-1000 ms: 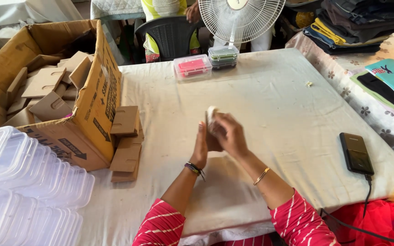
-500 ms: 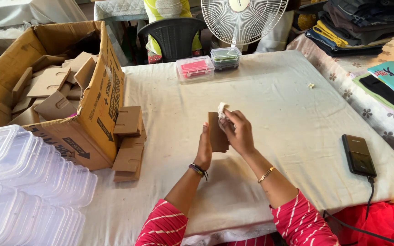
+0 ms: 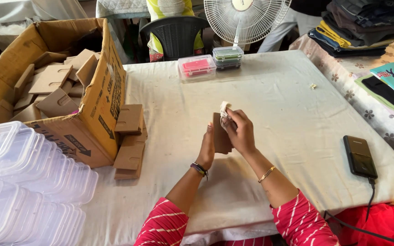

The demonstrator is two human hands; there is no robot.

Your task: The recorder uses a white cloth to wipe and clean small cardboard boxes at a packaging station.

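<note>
Above the middle of the white-covered table (image 3: pixel 292 123), both of my hands hold a small brown cardboard piece (image 3: pixel 220 133) upright. My left hand (image 3: pixel 206 150) supports it from the left side. My right hand (image 3: pixel 239 131) grips its right edge and also pinches a small white item (image 3: pixel 225 109) against the top of the card. Both sleeves are red with white stripes.
A big open carton (image 3: pixel 94 118) full of folded brown cardboard pieces stands at the left, with stacks of cards (image 3: pixel 130 136) beside it. Clear plastic boxes (image 3: pixel 19 182) pile at lower left. A phone (image 3: pixel 359 156) on a cable lies right. Two filled plastic boxes (image 3: pixel 197 67) and a fan (image 3: pixel 242 18) stand at the back.
My hands have lowered a little and the brown cardboard piece now shows between them, turned upright. The white item stays at my right fingertips.
</note>
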